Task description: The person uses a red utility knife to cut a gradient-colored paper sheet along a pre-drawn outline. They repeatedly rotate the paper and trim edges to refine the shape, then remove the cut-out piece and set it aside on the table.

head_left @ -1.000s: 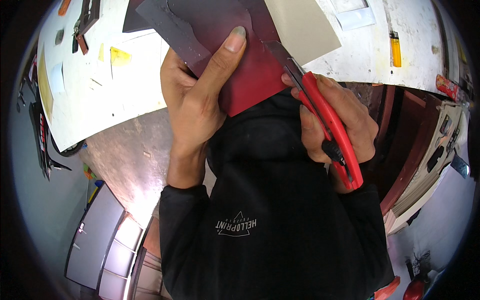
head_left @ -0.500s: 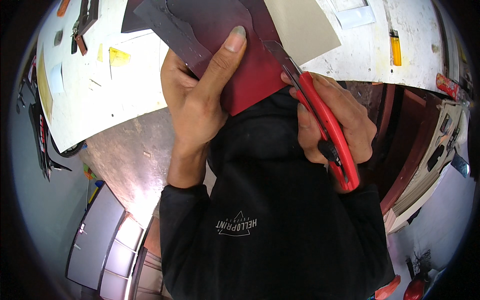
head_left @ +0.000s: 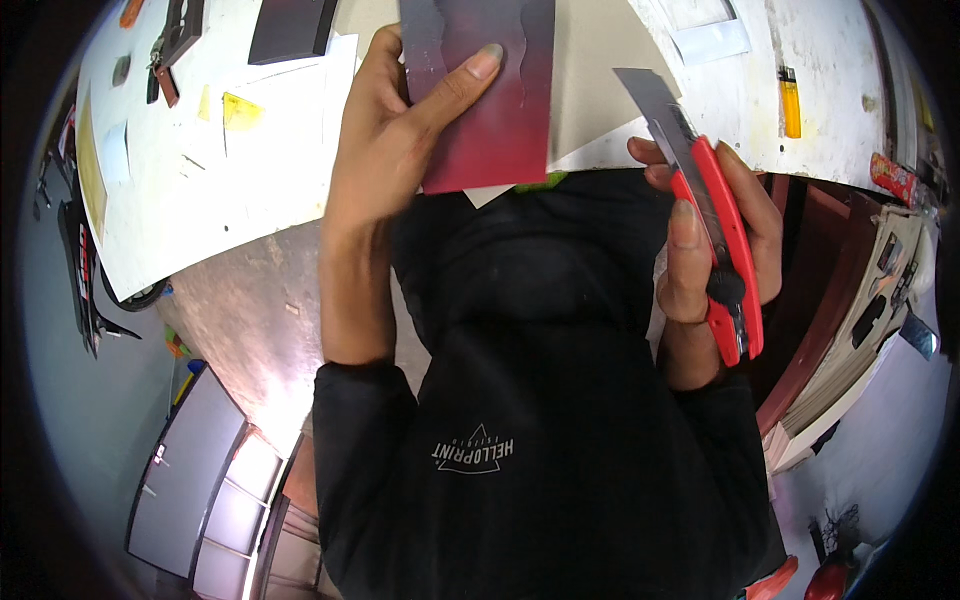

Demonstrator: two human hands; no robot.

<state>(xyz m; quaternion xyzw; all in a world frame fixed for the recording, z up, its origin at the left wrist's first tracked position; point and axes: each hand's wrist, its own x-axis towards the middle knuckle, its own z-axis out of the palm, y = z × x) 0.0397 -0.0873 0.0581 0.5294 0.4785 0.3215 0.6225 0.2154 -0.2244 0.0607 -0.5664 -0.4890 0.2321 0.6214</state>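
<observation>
The left hand (head_left: 388,155) grips a black-to-red panel (head_left: 490,145), possibly coated card, over a beige sheet (head_left: 600,85) on the white table (head_left: 275,185); the right hand (head_left: 690,280) grasps a red utility knife (head_left: 737,230), blade clear of the panel.

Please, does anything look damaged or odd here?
The dark-to-red piece in the left hand has irregular, wavy lines, odd on a straight-edged piece; wear or design, I cannot tell. The white table looks stained.

A yellow lighter (head_left: 792,108) and yellow scrap (head_left: 241,112) lie on the table (head_left: 270,190).
</observation>
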